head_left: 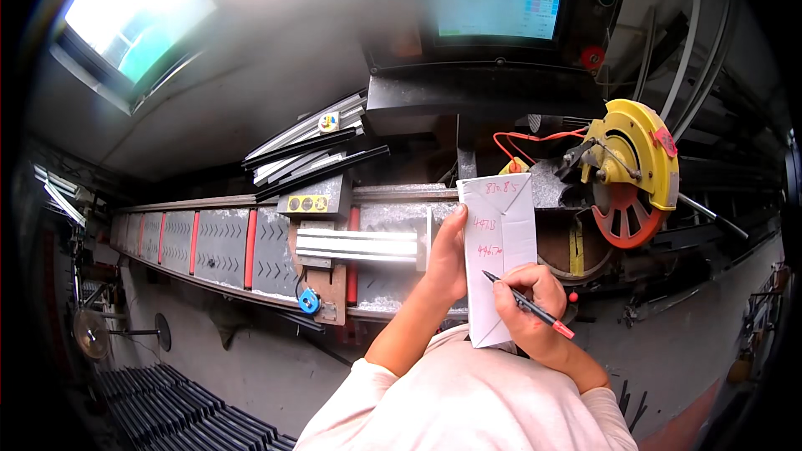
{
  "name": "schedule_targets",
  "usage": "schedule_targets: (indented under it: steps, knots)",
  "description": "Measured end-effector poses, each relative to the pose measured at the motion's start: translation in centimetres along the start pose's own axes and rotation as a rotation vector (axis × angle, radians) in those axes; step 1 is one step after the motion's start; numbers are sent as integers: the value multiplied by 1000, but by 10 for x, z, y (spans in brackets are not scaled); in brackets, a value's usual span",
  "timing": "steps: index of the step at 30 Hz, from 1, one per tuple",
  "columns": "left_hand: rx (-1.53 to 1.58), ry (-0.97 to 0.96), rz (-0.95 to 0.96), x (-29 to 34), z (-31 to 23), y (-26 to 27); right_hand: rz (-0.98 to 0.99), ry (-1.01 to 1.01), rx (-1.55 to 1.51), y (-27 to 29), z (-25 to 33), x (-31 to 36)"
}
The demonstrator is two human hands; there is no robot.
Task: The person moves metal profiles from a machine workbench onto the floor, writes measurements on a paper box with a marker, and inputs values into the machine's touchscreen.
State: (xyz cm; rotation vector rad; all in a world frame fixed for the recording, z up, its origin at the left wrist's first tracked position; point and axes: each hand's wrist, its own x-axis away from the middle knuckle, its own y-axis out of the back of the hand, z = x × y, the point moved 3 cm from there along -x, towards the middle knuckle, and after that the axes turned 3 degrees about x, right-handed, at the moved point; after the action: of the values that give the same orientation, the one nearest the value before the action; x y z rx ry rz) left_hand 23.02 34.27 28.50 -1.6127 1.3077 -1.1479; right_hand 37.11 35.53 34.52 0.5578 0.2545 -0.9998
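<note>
A long white paper packet (pixel 518 225), creased along its folds and marked with red handwriting, is held up in front of my chest. My left hand (pixel 447 257) grips it by the left edge, thumb lying on the front. In my right hand (pixel 532 305) is a marker (pixel 549 318) with a dark barrel and a red end. Its dark tip points up and left, close to the packet's face below the writing; whether it touches cannot be made out. The fingers of my right hand rest against the packet's lower right side.
Behind the packet runs a long machine bed (pixel 221 246) with red crossbars, carrying silvery profiles (pixel 359 245) and a blue tape measure (pixel 309 301). A yellow-guarded saw (pixel 631 154) stands right. Above are a lit screen (pixel 501 8) and piled metal strips (pixel 309 146). Dark bars (pixel 184 409) lie lower left.
</note>
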Motion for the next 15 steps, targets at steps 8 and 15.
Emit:
schedule_targets:
  steps: [8,15]
  knots:
    - [-6,1,67,2,-1,0,-50,25,-7,-2,1,0]
    - [-16,31,53,2,3,3,16,-4,33,1,-6,10]
